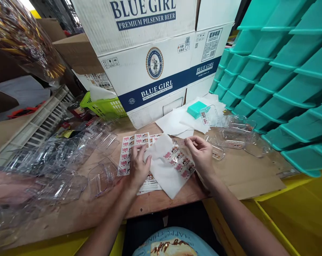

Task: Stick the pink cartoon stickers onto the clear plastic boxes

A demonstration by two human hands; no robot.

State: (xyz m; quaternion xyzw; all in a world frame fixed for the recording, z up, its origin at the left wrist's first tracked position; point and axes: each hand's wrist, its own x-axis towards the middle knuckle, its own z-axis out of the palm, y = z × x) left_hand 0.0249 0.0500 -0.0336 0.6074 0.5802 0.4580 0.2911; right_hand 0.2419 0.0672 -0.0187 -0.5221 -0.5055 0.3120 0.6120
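Between my hands lies a white backing paper [167, 179] with a clear sheet of pink and brown stickers [180, 161] partly lifted from it at the right. My left hand [139, 163] holds the paper's left edge, thumb and fingers together on it. My right hand [200, 151] pinches the upper right corner of the clear film. Under the paper, more printed sticker sheets [125, 154] are spread on the wooden table [161, 204].
Clear plastic cases [62, 160] are heaped at the left, more [237, 131] at the right. White sheets and a teal box [196, 109] sit behind. A green basket [104, 106], beer cartons [155, 64] and stacked teal bins [291, 71] stand around the table.
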